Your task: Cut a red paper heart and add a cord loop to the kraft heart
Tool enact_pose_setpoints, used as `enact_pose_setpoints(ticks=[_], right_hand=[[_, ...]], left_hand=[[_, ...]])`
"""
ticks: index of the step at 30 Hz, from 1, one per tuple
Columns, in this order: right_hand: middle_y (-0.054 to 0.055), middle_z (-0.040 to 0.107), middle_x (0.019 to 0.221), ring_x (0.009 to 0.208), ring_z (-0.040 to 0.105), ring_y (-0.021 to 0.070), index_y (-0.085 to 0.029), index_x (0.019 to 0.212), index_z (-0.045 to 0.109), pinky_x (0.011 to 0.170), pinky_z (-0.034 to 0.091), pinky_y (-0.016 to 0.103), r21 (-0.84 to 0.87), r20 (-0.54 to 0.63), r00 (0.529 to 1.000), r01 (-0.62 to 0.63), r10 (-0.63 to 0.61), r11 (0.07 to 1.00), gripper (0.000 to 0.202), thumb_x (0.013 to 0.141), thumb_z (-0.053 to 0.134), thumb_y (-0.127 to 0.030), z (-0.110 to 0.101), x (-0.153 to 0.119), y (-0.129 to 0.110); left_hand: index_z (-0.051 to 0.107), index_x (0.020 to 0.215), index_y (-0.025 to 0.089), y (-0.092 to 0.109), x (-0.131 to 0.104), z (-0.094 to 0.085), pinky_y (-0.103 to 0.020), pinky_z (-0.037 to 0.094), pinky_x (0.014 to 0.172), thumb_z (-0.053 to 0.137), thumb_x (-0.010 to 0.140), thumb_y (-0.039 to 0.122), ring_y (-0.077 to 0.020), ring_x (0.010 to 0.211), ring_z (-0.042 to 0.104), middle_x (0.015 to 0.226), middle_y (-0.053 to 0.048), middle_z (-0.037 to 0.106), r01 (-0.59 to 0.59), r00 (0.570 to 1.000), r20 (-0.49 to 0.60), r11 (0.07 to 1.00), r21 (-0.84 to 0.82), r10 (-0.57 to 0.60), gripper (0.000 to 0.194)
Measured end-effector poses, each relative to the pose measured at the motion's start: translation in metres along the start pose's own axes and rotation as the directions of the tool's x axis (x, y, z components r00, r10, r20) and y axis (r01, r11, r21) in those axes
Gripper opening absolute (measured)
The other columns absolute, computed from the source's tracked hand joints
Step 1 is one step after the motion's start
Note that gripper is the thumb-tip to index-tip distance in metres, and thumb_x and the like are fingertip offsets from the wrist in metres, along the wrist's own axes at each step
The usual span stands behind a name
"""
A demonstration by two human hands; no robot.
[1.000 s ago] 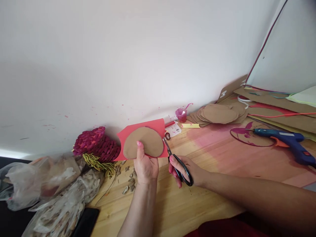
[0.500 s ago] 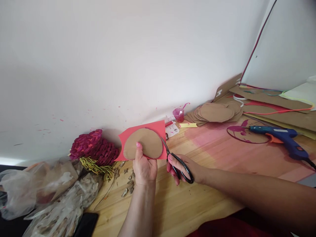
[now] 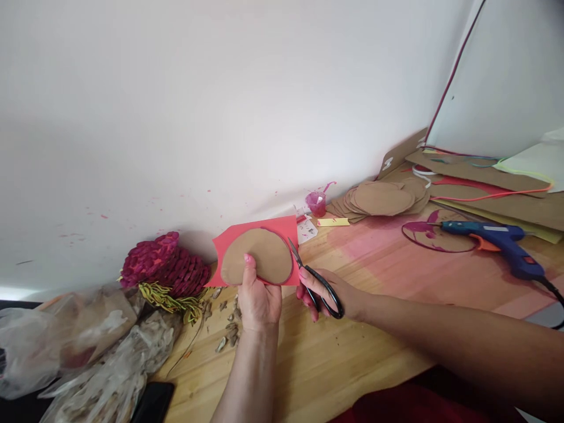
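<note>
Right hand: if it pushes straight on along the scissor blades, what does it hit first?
Most likely the red paper with the brown cardboard disc on it, held by the left hand. The right hand aims the scissors at its right edge; contact unclear.

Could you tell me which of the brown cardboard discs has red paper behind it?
The disc held up in the left hand, backed by red paper; the others lie stacked on the table by the wall.

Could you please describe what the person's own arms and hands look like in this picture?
Both forearms are bare, with no sleeves, watch or bracelets showing. The left hand and right hand wear no gloves or visible rings; their fingernails carry pink polish.
</note>
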State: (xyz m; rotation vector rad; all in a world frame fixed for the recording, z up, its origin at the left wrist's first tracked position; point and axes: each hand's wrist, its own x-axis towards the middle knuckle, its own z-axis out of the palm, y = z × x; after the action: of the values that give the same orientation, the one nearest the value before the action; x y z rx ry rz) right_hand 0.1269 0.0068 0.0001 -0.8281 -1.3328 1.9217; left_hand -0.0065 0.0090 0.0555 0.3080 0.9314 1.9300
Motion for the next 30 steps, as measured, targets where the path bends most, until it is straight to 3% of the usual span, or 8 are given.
enact_pose_setpoints(ticks=[10, 22, 30], right_hand=[[-0.004, 0.048, 0.057, 0.043, 0.05, 0.0083, -0.017, 0.073, 0.054, 0.04, 0.038, 0.021, -0.018, -0.08, 0.996, 0.034, -0.035, 0.999, 0.056, 0.089, 0.045, -0.07, 0.004, -0.002, -0.003], [-0.004, 0.048, 0.056, 0.037, 0.048, 0.009, -0.021, 0.07, 0.05, 0.036, 0.044, 0.024, 0.013, -0.101, 0.992, 0.076, -0.075, 0.997, 0.054, 0.085, 0.053, -0.073, -0.003, 0.008, 0.022], [-0.006, 0.046, 0.051, 0.033, 0.047, 0.0074, -0.02, 0.066, 0.044, 0.031, 0.037, 0.02, -0.028, -0.094, 0.995, 0.042, -0.045, 0.999, 0.058, 0.081, 0.056, -0.074, -0.004, 0.006, 0.015]], left_hand=[[0.063, 0.126, 0.019, -0.004, -0.004, 0.001, -0.038, 0.051, 0.103, 0.057, 0.096, 0.025, -0.0214, 0.124, 0.06, 0.131, -0.011, 0.067, 0.021, 0.999, -0.025, 1.0, 0.012, -0.021, 0.032], [0.067, 0.12, 0.019, -0.004, -0.006, 0.003, -0.035, 0.051, 0.103, 0.057, 0.096, 0.024, -0.0206, 0.128, 0.057, 0.133, -0.009, 0.066, 0.01, 1.0, -0.021, 1.0, 0.01, -0.01, 0.027], [0.066, 0.123, 0.018, -0.002, -0.003, 0.001, -0.034, 0.05, 0.104, 0.059, 0.095, 0.023, -0.0203, 0.13, 0.055, 0.135, -0.009, 0.065, 0.013, 0.999, -0.04, 1.0, -0.018, -0.014, 0.029]])
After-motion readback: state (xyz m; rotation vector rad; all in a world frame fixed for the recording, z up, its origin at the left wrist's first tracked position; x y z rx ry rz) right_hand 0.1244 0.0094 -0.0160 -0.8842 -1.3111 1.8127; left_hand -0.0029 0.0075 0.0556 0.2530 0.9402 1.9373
